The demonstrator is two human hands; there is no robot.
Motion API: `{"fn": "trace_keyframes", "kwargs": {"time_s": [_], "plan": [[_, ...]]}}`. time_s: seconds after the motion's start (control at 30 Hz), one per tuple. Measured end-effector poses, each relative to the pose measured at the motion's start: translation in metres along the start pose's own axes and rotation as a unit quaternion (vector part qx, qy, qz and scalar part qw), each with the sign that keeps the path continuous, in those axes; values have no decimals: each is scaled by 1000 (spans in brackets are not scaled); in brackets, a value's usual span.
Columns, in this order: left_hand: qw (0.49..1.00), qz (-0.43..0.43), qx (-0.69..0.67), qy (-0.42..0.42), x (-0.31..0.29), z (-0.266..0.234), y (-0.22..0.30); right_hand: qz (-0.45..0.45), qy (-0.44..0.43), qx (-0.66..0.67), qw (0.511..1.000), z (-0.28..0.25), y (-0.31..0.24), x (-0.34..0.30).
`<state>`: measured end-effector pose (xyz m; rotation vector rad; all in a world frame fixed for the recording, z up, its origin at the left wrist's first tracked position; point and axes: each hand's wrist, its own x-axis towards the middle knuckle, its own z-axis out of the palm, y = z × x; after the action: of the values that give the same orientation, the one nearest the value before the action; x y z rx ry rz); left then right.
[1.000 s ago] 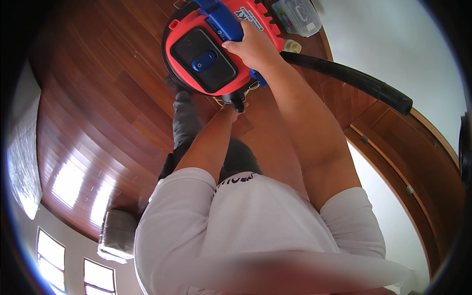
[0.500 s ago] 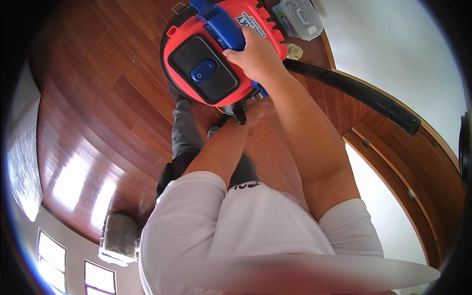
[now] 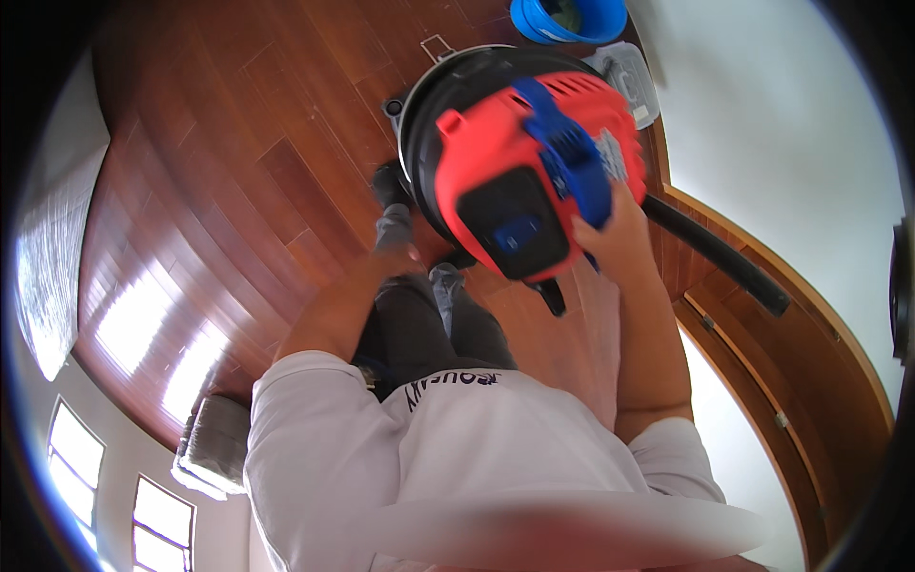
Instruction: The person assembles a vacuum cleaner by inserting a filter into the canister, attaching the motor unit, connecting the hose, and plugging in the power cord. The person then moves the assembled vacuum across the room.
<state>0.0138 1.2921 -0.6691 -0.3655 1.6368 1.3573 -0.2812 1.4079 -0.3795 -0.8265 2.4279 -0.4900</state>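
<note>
Right grip (image 3: pixel 620 234) wrapped around the blue plastic handle (image 3: pixel 575 164) of a round red-and-black vacuum cleaner (image 3: pixel 484 153), likely to steady it, above reddish-brown wooden floor (image 3: pixel 229 181) ahead of wearer; left grip (image 3: pixel 391 262) blurred near dark grey trousers (image 3: pixel 410 329), cannot tell if spread

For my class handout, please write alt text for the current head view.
A person's right hand grips the blue handle of a red and black vacuum cleaner; the left hand, blurred, is apart from it. Wooden floor lies around, with a blue bucket beyond.
</note>
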Motion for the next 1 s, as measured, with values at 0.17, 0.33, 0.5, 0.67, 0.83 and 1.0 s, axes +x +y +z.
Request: {"fn": "trace_keyframes", "kwargs": {"time_s": [0.17, 0.33, 0.5, 0.67, 0.83, 1.0], "plan": [[952, -182, 0, 247, -51, -77, -17, 91, -36, 99, 990, -40, 5, -67], [877, -18, -79, 473, -65, -119, 53, 139, -34, 157, 977, -44, 7, -110], [878, 163, -86, 442, -46, -121, 133, 192, -23, 156, 969, -38, 8, -125], [942, 6, -30, 334, 16, -129, 162, 195, 47, 203, 958, -23, 2, -137], [985, 6, 103, 136, 72, -142, 158, 220, 52, 224, 948, -8, 8, -144], [988, 82, -127, 35, 83, -141, 139, 233, 92, 246, 936, -4, 13, -142]]}}
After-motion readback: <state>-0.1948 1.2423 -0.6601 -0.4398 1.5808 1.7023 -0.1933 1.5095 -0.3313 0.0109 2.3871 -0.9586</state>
